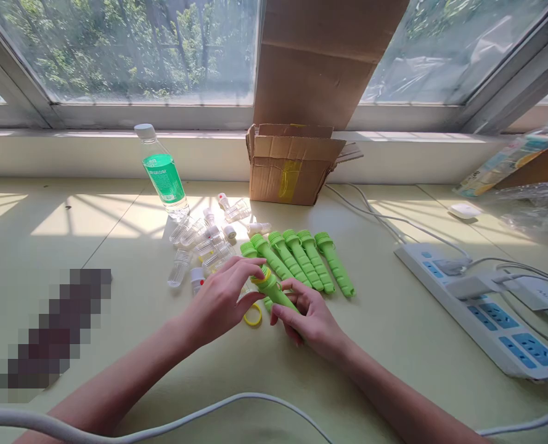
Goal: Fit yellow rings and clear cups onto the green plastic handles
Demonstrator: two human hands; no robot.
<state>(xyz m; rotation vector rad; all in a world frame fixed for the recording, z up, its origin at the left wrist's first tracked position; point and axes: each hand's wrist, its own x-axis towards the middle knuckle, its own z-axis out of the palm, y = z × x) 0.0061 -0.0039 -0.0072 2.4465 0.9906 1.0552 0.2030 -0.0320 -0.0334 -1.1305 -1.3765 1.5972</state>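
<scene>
My right hand (311, 319) grips the body of a green ribbed plastic handle (274, 289), holding it tilted above the table. My left hand (222, 297) pinches a yellow ring (261, 277) at that handle's top end. A second yellow ring (253, 316) lies on the table just below my left fingers. Several more green handles (306, 259) lie side by side in a row just beyond my hands. Left of them sits a loose pile of small clear plastic tubes (200, 243) with white caps.
A water bottle (163, 174) with a green label stands behind the tubes. An open cardboard box (288, 163) sits against the window ledge. A white power strip (481, 302) with plugged cables lies at the right. A white cable (172, 416) crosses the near edge.
</scene>
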